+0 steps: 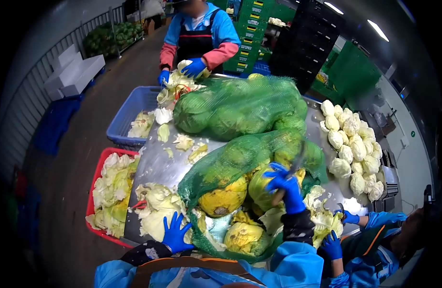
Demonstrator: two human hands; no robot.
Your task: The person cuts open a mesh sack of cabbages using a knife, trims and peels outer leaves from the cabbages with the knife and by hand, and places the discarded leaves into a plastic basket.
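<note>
My left hand (176,234), in a blue glove, has its fingers spread at the near edge of the green mesh sack (216,168), beside a heap of loose cabbage leaves (158,209). In my gloved right hand (289,188) is a knife (298,161), its blade blurred and pointing up over the sack. Just below that hand lies a pale green cabbage (263,192); whether the two touch I cannot tell. A yellowed cabbage (224,197) and another one (245,238) rest in the sack's opening.
A second full mesh sack (240,103) lies farther back on the metal table (151,163). Trimmed cabbages (357,149) are piled at right. A red crate (97,185) and a blue crate (117,120) hold leaves at left. Co-workers stand across and at right, their gloved hands near leaves.
</note>
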